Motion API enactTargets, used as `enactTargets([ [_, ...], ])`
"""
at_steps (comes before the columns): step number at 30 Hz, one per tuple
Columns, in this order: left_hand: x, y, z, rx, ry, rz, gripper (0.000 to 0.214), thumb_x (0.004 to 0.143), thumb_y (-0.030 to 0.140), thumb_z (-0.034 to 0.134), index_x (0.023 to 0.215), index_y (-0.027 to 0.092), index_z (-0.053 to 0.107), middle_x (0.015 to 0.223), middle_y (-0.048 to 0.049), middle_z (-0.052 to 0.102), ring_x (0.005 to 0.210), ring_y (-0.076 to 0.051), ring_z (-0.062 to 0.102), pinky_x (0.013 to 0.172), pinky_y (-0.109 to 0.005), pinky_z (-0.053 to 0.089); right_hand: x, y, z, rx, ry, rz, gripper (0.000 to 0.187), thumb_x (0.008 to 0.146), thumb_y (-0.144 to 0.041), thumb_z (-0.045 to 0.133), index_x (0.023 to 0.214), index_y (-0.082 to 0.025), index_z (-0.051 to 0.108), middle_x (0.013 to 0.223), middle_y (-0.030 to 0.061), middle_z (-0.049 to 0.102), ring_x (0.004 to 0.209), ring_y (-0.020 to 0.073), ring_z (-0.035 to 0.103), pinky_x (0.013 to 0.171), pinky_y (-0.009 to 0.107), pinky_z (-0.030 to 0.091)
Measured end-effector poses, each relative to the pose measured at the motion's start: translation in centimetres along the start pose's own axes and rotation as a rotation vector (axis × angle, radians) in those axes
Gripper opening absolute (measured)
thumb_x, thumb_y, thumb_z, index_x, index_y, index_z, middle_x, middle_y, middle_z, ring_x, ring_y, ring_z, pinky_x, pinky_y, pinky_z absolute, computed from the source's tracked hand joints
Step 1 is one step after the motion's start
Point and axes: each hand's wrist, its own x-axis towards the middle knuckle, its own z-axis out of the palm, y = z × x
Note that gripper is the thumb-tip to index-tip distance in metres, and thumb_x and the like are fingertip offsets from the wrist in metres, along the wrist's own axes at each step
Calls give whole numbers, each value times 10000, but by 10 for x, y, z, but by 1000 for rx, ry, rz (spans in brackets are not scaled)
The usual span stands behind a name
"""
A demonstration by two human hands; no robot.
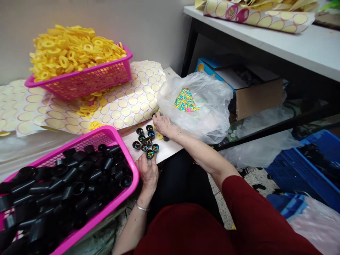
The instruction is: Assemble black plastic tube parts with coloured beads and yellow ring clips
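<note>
Several small black plastic cups point(145, 147) stand close together on a white board point(170, 150), with coloured beads inside them. My left hand point(147, 173) is at the nearest cup point(150, 153), its thumb and fingers closed around the near side. Farther forward, my right hand point(163, 124) is closed by the edge of a clear plastic bag point(209, 120). A dark rim of a black cup point(153, 115) shows at its fingertips, mostly hidden by the fingers. In the bag lies a heap of blue, yellow and pink beads point(184, 99). Beneath my right wrist are a yellow ring point(159, 136) and another black cup point(166, 138).
A pink basket point(124, 141) of black cylindrical parts stands at left. Behind it, another pink basket point(87, 79) heaped with yellow rings rests on sticker sheets point(140, 88). At right are a white table point(265, 44), a cardboard box point(259, 99) and a blue crate point(294, 180).
</note>
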Motion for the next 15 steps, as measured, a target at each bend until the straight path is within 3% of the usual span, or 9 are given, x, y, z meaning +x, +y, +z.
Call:
enactTargets([
  [4, 4, 2, -3, -31, -9, -23, 405, 824, 421, 636, 1108, 134, 599, 960, -126, 627, 942, -266, 574, 863, -428, 446, 11, 8, -7, 141, 11, 23, 364, 842, -13, 376, 1120, -55, 606, 1156, 198, 613, 1029, 251, 607, 831, 327, 463],
  [8, -7, -3, -5, -27, 72, 48, 491, 843, 402, 619, 1214, 94, 528, 1108, -199, 596, 1090, -303, 567, 926, -451, 455, -7, 16, -25, 368, 89, 46, 237, 839, -153, 474, 991, -118, 653, 983, 103, 678, 885, 202, 618, 735, 287, 462],
  [11, -24, -3, -7, 52, 177, 239, 470, 836, 329, 646, 1215, 74, 534, 1093, -225, 618, 1069, -308, 600, 908, -441, 470, -36, 23, -33, 916, 62, 129, 169, 764, -268, 587, 844, -134, 651, 668, 2, 619, 603, 114, 552, 543, 218, 404],
  [13, -31, 6, -9, 78, 233, 360, 431, 825, 297, 664, 1191, 95, 560, 1077, -219, 641, 1045, -301, 617, 908, -440, 467, -58, 27, -35, 1297, -33, 219, 193, 691, -298, 642, 787, -131, 630, 523, -47, 532, 439, 66, 438, 420, 190, 305],
  [15, -27, 22, -12, 42, 246, 422, 426, 829, 290, 660, 1203, 111, 564, 1127, -226, 638, 1091, -303, 602, 943, -450, 449, -80, 30, -37, 1526, -134, 292, 216, 637, -318, 679, 723, -133, 606, 447, -73, 471, 360, 42, 361, 355, 181, 220],
])
